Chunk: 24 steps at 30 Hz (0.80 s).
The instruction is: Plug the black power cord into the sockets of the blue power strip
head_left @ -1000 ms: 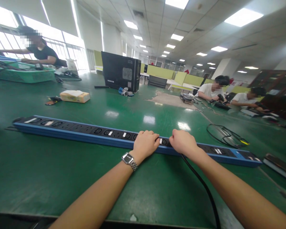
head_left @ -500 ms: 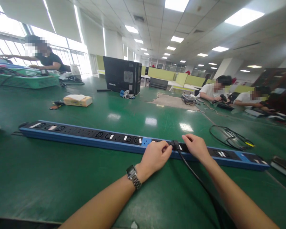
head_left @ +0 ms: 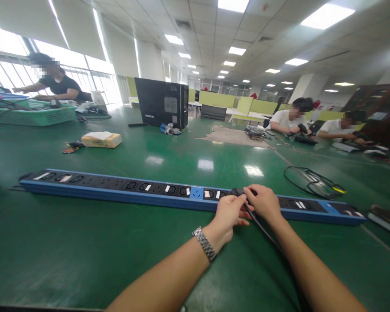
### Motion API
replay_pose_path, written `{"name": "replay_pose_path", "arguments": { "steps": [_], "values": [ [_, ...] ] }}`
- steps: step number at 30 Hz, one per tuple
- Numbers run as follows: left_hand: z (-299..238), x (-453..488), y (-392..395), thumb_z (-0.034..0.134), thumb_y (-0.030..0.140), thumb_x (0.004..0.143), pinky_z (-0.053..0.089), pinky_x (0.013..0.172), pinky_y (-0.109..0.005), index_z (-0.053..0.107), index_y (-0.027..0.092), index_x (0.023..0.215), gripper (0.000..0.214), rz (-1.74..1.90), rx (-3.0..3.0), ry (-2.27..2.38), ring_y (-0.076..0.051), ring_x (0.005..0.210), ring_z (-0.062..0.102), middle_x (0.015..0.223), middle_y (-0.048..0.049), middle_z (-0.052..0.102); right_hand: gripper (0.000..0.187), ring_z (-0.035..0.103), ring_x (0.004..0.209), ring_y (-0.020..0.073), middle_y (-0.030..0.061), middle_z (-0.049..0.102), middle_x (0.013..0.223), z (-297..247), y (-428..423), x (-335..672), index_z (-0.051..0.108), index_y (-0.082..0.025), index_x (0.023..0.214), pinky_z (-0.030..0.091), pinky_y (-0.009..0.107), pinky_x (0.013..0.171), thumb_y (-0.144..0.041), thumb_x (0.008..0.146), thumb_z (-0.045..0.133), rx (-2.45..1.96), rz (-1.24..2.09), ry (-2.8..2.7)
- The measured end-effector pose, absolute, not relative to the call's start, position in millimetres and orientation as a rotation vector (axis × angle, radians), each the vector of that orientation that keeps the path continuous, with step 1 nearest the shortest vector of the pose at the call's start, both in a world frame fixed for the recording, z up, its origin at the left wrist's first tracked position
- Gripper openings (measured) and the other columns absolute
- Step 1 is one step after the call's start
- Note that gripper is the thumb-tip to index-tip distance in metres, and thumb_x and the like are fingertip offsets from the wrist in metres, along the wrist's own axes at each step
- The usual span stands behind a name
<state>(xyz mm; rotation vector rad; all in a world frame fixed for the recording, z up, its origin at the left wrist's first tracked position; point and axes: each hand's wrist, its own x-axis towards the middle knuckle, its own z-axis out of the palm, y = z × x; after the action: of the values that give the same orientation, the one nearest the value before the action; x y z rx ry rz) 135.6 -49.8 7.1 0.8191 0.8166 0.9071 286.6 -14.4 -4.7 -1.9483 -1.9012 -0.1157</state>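
A long blue and black power strip (head_left: 110, 193) lies across the green table, with rows of sockets and white labels on its top. A black power plug (head_left: 237, 191) sits at a socket right of the middle, and its thick black cable (head_left: 265, 229) runs down toward me. My left hand (head_left: 229, 214), a metal watch band on its wrist, pinches the plug from the near side, thumb on top. From the right, my right hand (head_left: 264, 201) closes its fingertips on the same plug near the cable end. Fingers partly hide how deep the plug sits.
A coiled black cable (head_left: 307, 182) lies behind the strip at right. Farther back are a tissue pack (head_left: 102, 139), a black computer case (head_left: 162, 104), gloves (head_left: 170, 129) and a green basket (head_left: 35, 116). Several people sit around the table.
My right hand has moved left and down onto the plug. My left hand has turned and shifted right, its thumb now against the plug. The view has tilted slightly.
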Motion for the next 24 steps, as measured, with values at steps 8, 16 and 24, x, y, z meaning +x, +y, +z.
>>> {"name": "replay_pose_path", "arguments": {
  "steps": [8, 16, 24],
  "values": [
    [68.5, 83.7, -44.8, 0.063, 0.045, 0.075, 0.042, 0.040, -0.019, 0.057, 0.016, 0.078, 0.030, 1.348, 0.907, 0.517, -0.008, 0.042, 0.051, 0.052, 0.0048, 0.053, 0.038, 0.060, 0.085, 0.0177, 0.0037, 0.070, 0.088, -4.4, -15.7, 286.5, 0.070, -0.023, 0.084, 0.036, 0.026, 0.068, -0.043, 0.088, 0.039, -1.952, -0.116, -1.886],
    [23.9, 1.3, -32.0, 0.063, 0.050, 0.074, 0.021, 0.028, -0.016, 0.056, 0.013, 0.058, 0.041, 1.082, 0.957, 1.168, -0.006, 0.029, 0.039, 0.039, 0.0019, 0.048, 0.037, 0.060, 0.086, 0.0183, 0.0023, 0.070, 0.090, -3.7, -15.4, 282.1, 0.070, -0.024, 0.084, 0.036, 0.027, 0.067, -0.044, 0.088, 0.039, -1.998, -0.141, -1.882],
    [13.7, 13.2, -24.2, 0.056, 0.051, 0.078, 0.018, 0.028, -0.016, 0.057, 0.013, 0.054, 0.045, 0.965, 1.008, 1.204, -0.006, 0.027, 0.036, 0.034, 0.0028, 0.043, 0.037, 0.060, 0.089, 0.0191, 0.0020, 0.071, 0.092, -1.8, -16.9, 282.1, 0.070, -0.025, 0.086, 0.037, 0.027, 0.068, -0.043, 0.088, 0.038, -2.010, -0.123, -1.892]
  ]
}}
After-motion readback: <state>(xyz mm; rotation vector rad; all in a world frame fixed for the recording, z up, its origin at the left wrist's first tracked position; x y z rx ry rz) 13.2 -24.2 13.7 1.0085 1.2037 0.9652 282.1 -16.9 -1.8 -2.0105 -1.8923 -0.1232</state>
